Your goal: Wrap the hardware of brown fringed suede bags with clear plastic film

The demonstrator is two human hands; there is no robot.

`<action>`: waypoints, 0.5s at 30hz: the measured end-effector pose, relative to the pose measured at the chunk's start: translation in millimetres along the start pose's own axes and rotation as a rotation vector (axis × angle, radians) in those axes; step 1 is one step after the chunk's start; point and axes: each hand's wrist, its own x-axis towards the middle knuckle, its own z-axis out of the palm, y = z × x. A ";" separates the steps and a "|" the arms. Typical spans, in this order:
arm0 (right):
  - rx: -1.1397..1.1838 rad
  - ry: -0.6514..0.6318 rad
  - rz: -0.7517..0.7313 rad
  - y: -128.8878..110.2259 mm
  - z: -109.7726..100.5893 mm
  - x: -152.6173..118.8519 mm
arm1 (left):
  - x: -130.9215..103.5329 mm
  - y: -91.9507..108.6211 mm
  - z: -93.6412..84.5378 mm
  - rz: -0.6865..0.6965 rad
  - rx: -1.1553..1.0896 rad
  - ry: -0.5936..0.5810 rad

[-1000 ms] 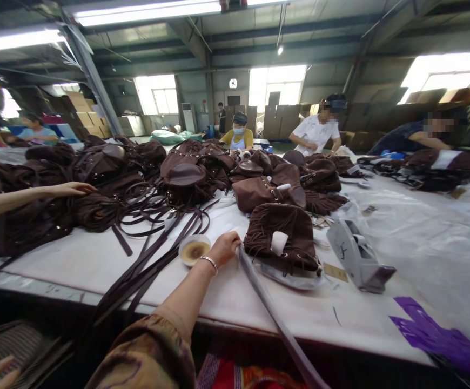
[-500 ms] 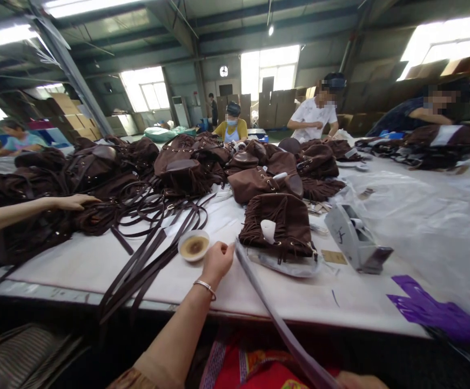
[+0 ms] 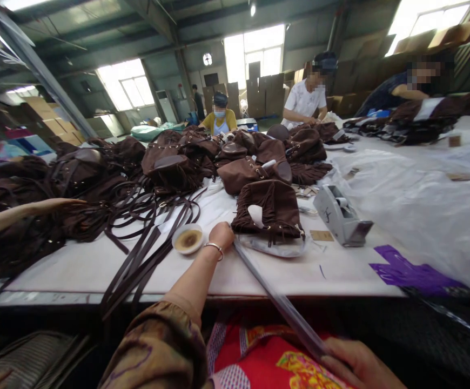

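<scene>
A long greyish strip point(image 3: 277, 296), shiny like plastic, stretches slantwise from the table down toward my lap. My left hand point(image 3: 221, 236) is closed at its far end; the fingertips are hidden behind the hand. Lower right, my right hand point(image 3: 350, 359) grips the near end. Just beyond my left hand lies a dark brown fringed bag point(image 3: 273, 208) with a white wad point(image 3: 256, 215) on it and clear plastic point(image 3: 275, 247) under its front edge. Beside my left wrist stands a small white bowl point(image 3: 177, 246) with brownish liquid.
Brown bags point(image 3: 170, 167) are heaped behind, with loose dark straps point(image 3: 141, 259) at left. A grey tape dispenser point(image 3: 342, 219), tan card point(image 3: 321, 235) and purple plastic point(image 3: 411, 273) lie at right. Another person's arm point(image 3: 24, 213) reaches in from the left; several people work opposite.
The view has shifted a little. My left hand has turned, its back now facing up beside the bag. My right hand has come further into view, holding the strip's near end.
</scene>
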 end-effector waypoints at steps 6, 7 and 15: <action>-0.014 -0.029 0.036 -4.7 -10.1 -10.1 | 10.9 -2.0 4.7 0.016 0.006 -0.003; -0.010 -0.014 0.060 -4.4 -12.0 -12.4 | 11.9 -2.4 4.2 0.034 -0.001 -0.005; 0.241 -0.056 0.204 10.6 -8.1 -10.0 | 6.5 -15.0 -5.4 0.121 -0.017 0.003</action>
